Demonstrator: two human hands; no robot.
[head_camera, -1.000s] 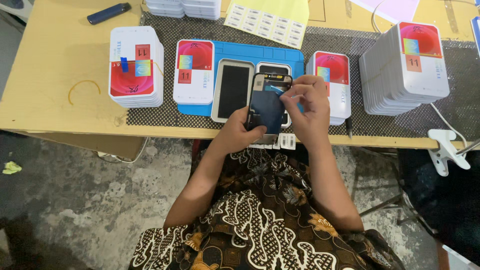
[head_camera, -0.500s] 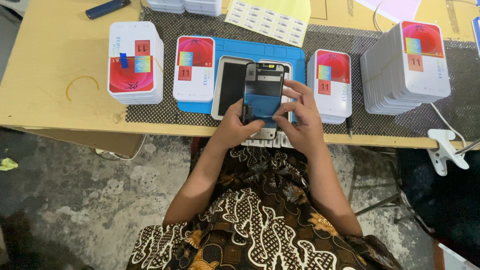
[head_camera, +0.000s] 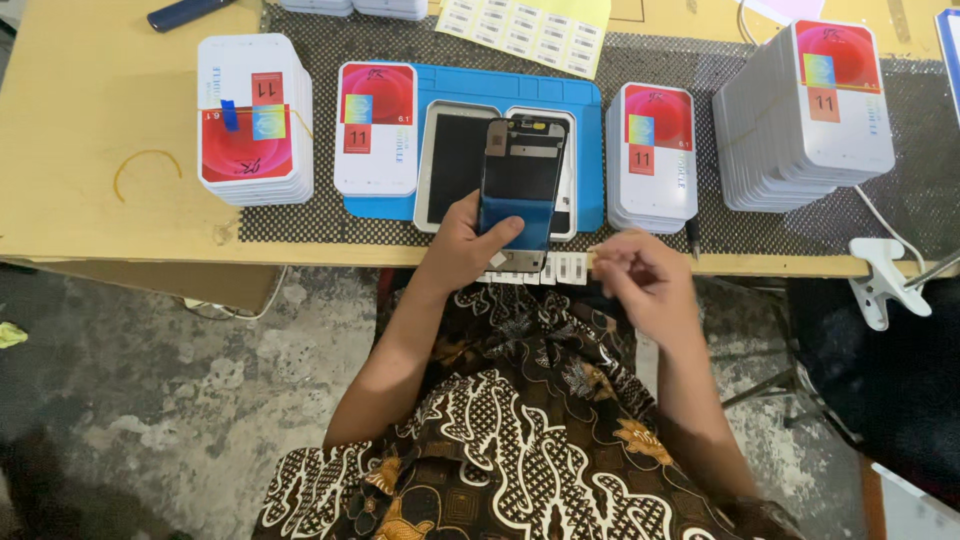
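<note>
Left hand (head_camera: 462, 245) gripping flat glossy phone screen (head_camera: 522, 180), right hand (head_camera: 640, 280) pinching small white sticker strip (head_camera: 560, 266)

Blue mat (head_camera: 585, 150), red-and-white boxes (head_camera: 375, 130), seemingly dark-blue screen panel (head_camera: 520, 185), batik-patterned brown cloth (head_camera: 500, 420).

A pale wooden table (head_camera: 90, 130) was seen from above, partly covered by a dark mesh mat (head_camera: 690, 55). Below it, a worn, stained grey concrete floor (head_camera: 150, 400) was evenly lit.
</note>
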